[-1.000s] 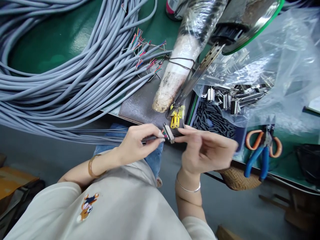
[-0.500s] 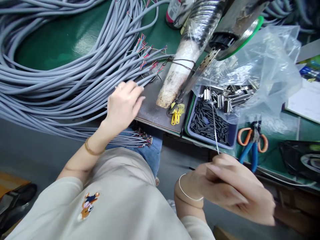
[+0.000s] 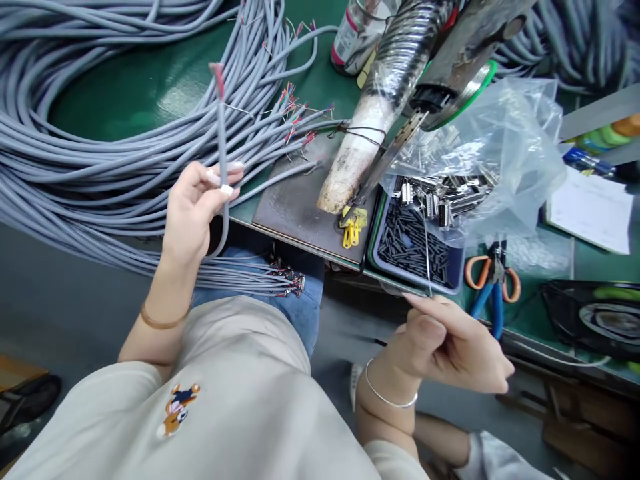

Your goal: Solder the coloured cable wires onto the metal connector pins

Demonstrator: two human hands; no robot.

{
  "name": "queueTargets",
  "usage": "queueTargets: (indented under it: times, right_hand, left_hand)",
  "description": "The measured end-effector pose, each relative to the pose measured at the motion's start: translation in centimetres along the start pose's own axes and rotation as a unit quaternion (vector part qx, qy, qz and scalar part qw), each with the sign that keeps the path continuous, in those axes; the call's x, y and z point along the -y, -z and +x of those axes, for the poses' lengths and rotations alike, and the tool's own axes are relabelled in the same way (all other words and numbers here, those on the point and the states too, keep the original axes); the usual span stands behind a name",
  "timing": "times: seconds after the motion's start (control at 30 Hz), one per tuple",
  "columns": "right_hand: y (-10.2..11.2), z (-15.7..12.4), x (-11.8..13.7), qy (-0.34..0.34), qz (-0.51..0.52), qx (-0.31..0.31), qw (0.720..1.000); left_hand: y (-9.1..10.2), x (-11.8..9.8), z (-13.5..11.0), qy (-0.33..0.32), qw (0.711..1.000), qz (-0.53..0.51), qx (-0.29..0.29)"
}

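Note:
In my left hand (image 3: 193, 213) a grey cable (image 3: 223, 143) is pinched between thumb and fingers. Its stripped end points up, with blurred red wires (image 3: 219, 80) showing. Behind it lies a large bundle of grey cables (image 3: 135, 153) with several stripped ends. My right hand (image 3: 450, 340) is closed at the table's front edge, its fingertips on a thin silvery solder wire (image 3: 428, 257). That wire runs up towards a green-rimmed spool (image 3: 480, 97). A soldering iron (image 3: 387, 153) slants down beside a white-ended hose (image 3: 350, 157), its tip near a yellow piece (image 3: 351, 232).
A blue bin (image 3: 457, 273) of black tubes stands right of the dark work plate (image 3: 300, 207), metal connectors (image 3: 445, 193) and a plastic bag (image 3: 525, 147) above it. Pliers (image 3: 495, 273) lie further right. Finished cable ends (image 3: 295, 280) rest on my lap. Another person's arm (image 3: 443, 437) shows below.
My left hand has picked up one grey cable and raised its end, drawing back to the left. My right hand has shifted slightly left. The other person's arm has come into view.

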State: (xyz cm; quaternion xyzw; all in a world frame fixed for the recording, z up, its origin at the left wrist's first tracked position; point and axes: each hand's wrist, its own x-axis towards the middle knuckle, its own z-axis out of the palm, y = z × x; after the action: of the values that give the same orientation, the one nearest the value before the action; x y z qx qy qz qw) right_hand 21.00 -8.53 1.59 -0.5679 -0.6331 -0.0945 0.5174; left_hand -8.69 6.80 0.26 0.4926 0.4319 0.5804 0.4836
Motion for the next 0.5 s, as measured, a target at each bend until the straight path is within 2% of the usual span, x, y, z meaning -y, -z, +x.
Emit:
queueTargets:
  times: [0.07,0.1,0.17,0.23,0.27,0.33,0.4,0.5]
  right_hand:
    - [-0.7,0.8,0.6,0.082,0.025,-0.084,0.993]
    - [-1.1,1.3,1.1,0.087,0.042,-0.100,0.990]
    - [-2.2,2.4,2.2,0.057,0.075,-0.111,0.989]
    - [-3.2,3.2,3.2,0.032,0.092,-0.169,0.981]
    - [-3.5,3.5,3.6,0.019,0.090,-0.200,0.976]
    - [-3.7,3.6,4.1,-0.033,0.069,-0.213,0.974]
    - [-3.5,3.4,4.1,-0.105,0.046,-0.147,0.983]
    - [-3.1,2.6,3.4,-0.185,0.037,-0.013,0.982]
  left_hand:
    - [0.1,-0.8,-1.2,0.008,0.999,-0.043,0.031]
    - [-0.2,-1.3,-1.7,0.014,0.995,-0.055,0.079]
    - [-1.5,-2.2,-2.6,0.043,0.972,-0.060,0.225]
    - [-3.5,-2.9,-3.4,0.078,0.929,-0.056,0.357]
    - [-4.7,-3.0,-3.8,0.092,0.910,-0.061,0.398]
    - [-6.7,-2.7,-4.7,0.106,0.913,-0.059,0.390]
    - [-8.3,-1.9,-5.4,0.083,0.936,-0.028,0.340]
    - [-9.4,-0.3,-6.4,0.011,0.970,0.027,0.242]
